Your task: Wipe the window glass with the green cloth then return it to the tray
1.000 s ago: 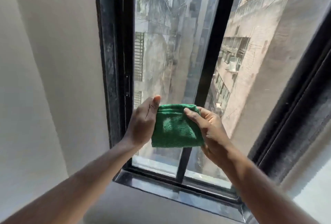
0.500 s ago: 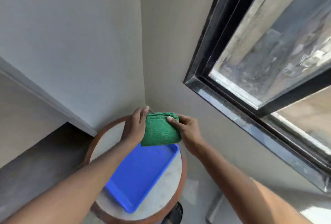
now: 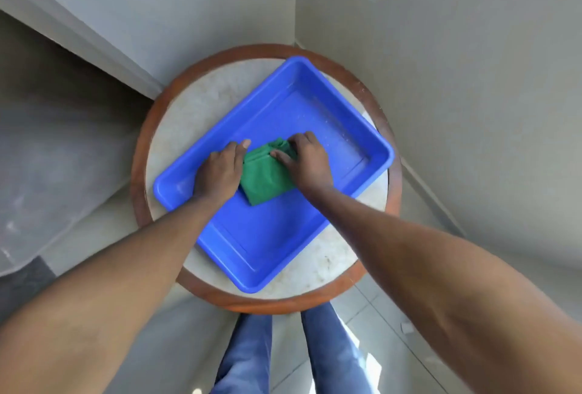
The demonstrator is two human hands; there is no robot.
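The folded green cloth (image 3: 266,177) lies on the floor of the blue tray (image 3: 318,110), near its middle. My left hand (image 3: 219,171) grips the cloth's left edge and my right hand (image 3: 307,162) grips its right edge, fingers pressed on top. Both hands cover the cloth's sides, so only its centre and near corner show. The window is out of view.
The tray sits diagonally on a small round table (image 3: 201,103) with a pale top and brown wooden rim, tucked into a corner of two plain walls. My legs in blue jeans (image 3: 293,352) stand just below the table on a tiled floor.
My view swung from the window down to the table. Both hands carried the cloth down from the glass and lowered it into the blue tray.
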